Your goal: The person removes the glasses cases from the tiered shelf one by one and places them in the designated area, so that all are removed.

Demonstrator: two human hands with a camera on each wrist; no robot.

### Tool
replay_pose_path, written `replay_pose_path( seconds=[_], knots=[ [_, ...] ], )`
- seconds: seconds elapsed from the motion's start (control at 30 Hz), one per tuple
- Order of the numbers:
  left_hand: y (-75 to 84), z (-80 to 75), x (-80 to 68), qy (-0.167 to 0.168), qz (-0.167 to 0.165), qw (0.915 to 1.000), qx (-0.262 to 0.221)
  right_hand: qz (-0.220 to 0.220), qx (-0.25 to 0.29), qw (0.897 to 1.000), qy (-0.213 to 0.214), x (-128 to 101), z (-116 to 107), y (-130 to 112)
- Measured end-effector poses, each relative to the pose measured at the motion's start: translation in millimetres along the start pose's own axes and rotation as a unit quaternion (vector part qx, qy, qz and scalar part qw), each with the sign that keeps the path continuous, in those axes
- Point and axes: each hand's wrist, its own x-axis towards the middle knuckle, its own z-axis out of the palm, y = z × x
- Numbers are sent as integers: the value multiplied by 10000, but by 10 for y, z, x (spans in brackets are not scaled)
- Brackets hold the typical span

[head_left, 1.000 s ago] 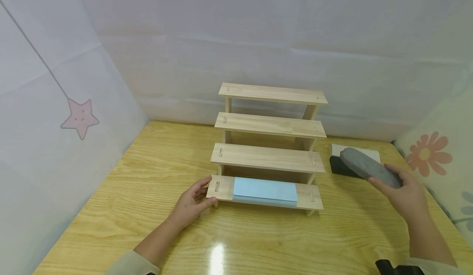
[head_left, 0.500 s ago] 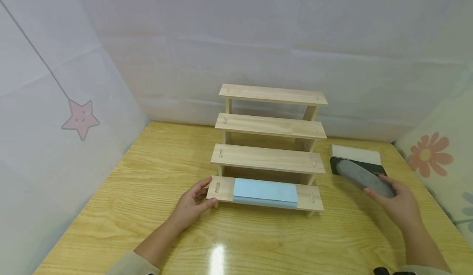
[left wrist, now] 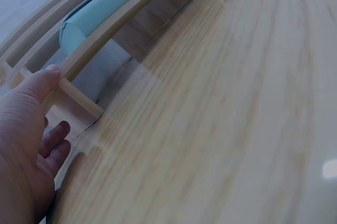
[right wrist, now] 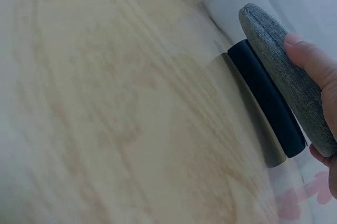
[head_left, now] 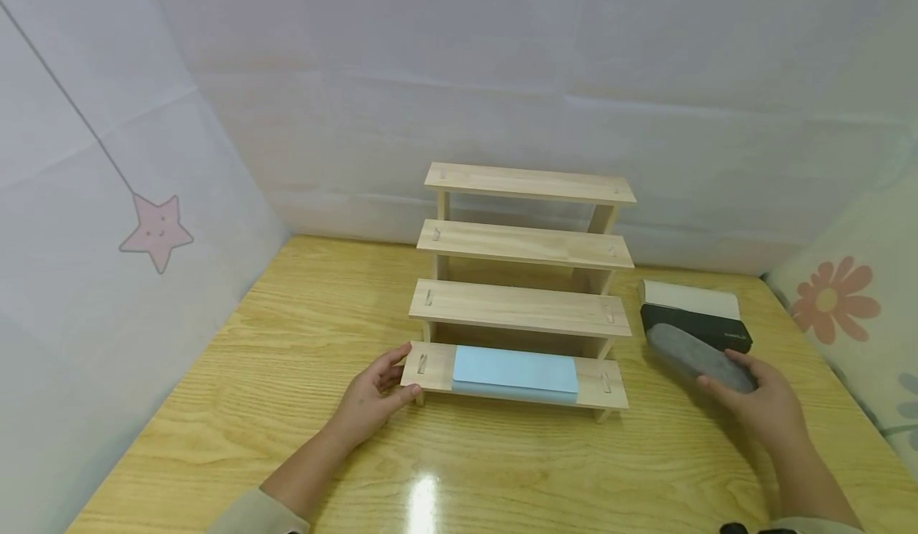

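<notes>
The right hand (head_left: 767, 402) grasps a grey case (head_left: 699, 357) by its near end, thumb on top and fingers curled beneath; in the right wrist view the thumb (right wrist: 310, 58) presses the fabric side of the case (right wrist: 284, 71). The case slants away from the grip toward the left, low over the table (head_left: 502, 470). Just beyond it lies a black box (head_left: 696, 328) with a white top; whether case and box touch cannot be told.

The left hand (head_left: 373, 394) holds the left end of the rack (head_left: 519, 279) at its bottom step, thumb (left wrist: 45, 76) on the front edge and fingers behind the step's end. Right of that grip, a blue pad (head_left: 515, 371) lies flat on the same step. Beyond and above rise three more bare steps. Far to the left, a pink star (head_left: 155, 231) hangs against the white backdrop.
</notes>
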Motion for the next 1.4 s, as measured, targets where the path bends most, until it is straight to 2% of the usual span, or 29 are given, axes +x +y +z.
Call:
replay_pose_path(
  seconds=[0.57,1.4],
  knots=[
    [-3,3,4,17,1,10000,37,-68,-120,9999,-39,31,136,181],
    [-19,9,3,48,53,9999,115,-337,-422,9985,-51,125,151,321]
  ],
)
